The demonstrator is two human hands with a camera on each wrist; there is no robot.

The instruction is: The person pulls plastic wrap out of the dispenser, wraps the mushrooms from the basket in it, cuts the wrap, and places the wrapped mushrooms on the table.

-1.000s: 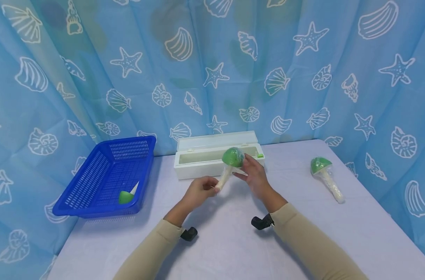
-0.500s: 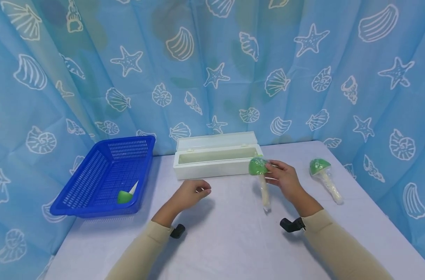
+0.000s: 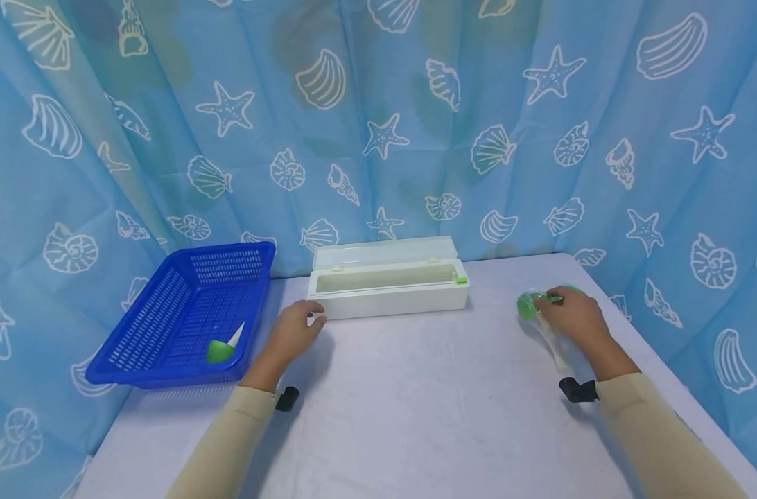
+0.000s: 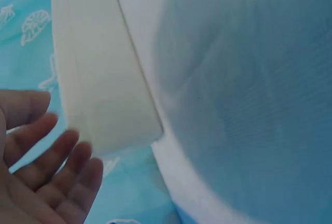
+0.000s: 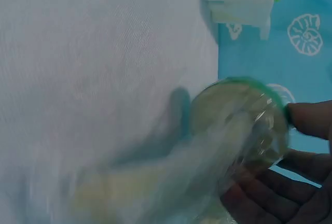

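My right hand (image 3: 577,320) pinches the green cap of a plastic-wrapped toy mushroom (image 3: 529,305) above the table's right side. Its pale stem slants down toward me. In the right wrist view, thumb and fingers grip the rim of the cap's round underside (image 5: 223,107); the stem is blurred. A second wrapped mushroom is mostly hidden behind that hand, with only a sliver of green showing. My left hand (image 3: 291,334) holds nothing, its fingers loosely bent, near the left end of a long white box (image 3: 391,303). The left wrist view shows this hand (image 4: 46,177) beside the box.
The box's lid (image 3: 385,254) stands raised at the back, and a green tab (image 3: 462,281) marks its right end. At left is a blue plastic basket (image 3: 166,378) with a green-capped, white-stemmed piece (image 3: 219,351) inside. A shell-patterned curtain (image 3: 378,125) hangs behind the white-covered table (image 3: 410,409).
Both hands held the mushroom at first. The left hand let go and drew back leftward to the box's left end. The right hand carried the mushroom rightward, over to the second one.
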